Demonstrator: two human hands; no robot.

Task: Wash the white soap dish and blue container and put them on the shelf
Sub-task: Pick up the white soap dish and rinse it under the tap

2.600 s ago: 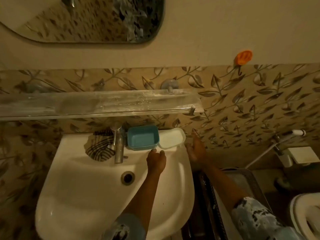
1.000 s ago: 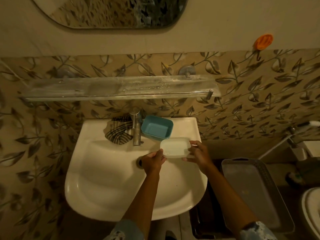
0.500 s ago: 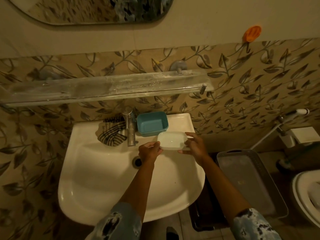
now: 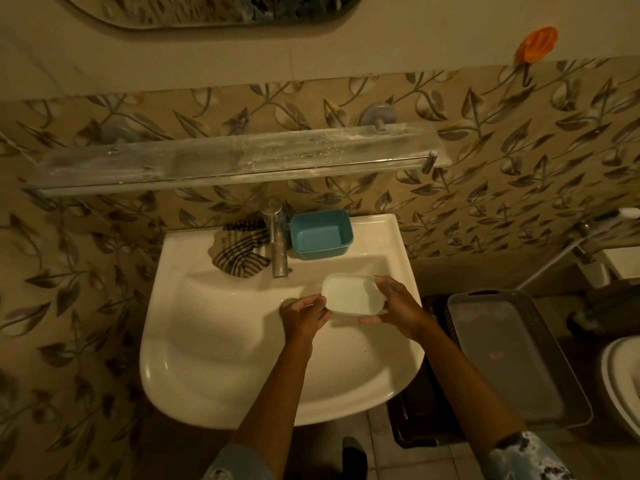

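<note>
the right hand (image 4: 398, 303) is gripping the right end of the white soap dish (image 4: 350, 292), fingers curled round its rim, while the left hand (image 4: 304, 316) is pinching its left end. the dish is hanging open side up over the sink (image 4: 207, 341). the blue container (image 4: 320, 233) is sitting on the sink's back ledge just beside the tap (image 4: 278, 240), below the shelf (image 4: 225, 161).
</note>
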